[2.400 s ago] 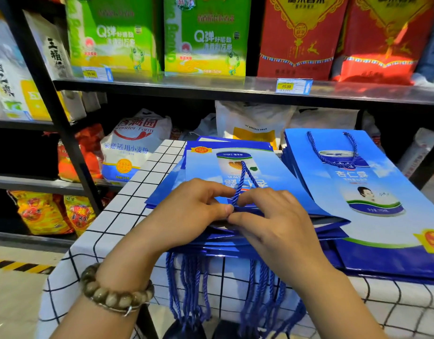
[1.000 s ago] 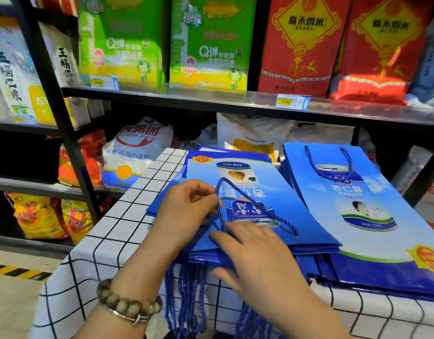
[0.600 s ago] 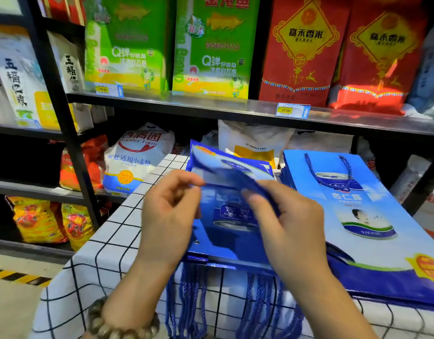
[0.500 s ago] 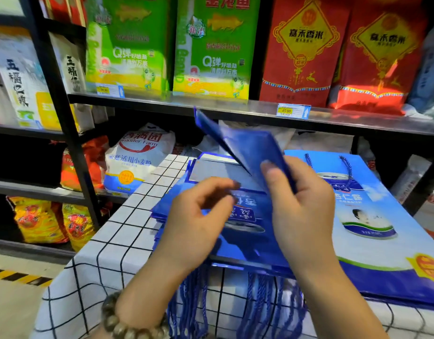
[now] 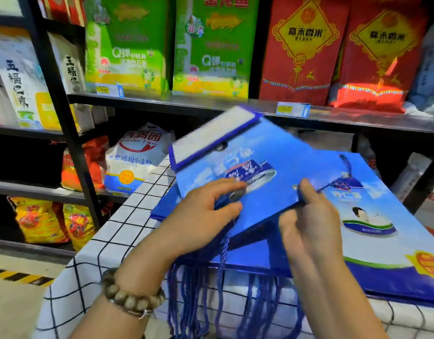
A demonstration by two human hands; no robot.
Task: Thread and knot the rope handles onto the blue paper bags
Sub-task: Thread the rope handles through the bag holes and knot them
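Gripping tilted bag point(image 5: 272, 148) in left hand point(image 5: 211, 206) and right hand point(image 5: 308, 211), rope point(image 5: 227, 238) perhaps too, blurred. Could snag hanging ropes point(image 5: 186, 302), dragging stack point(image 5: 162, 211) off surface point(image 5: 127, 223).

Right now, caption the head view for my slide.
Left hand and right hand grip a blue paper bag tilted above stacked bags; rope handles hang over the tablecloth.

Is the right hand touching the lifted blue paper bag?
Touching. The head view shows the right hand pinching the near edge of the lifted blue bag, thumb on top.
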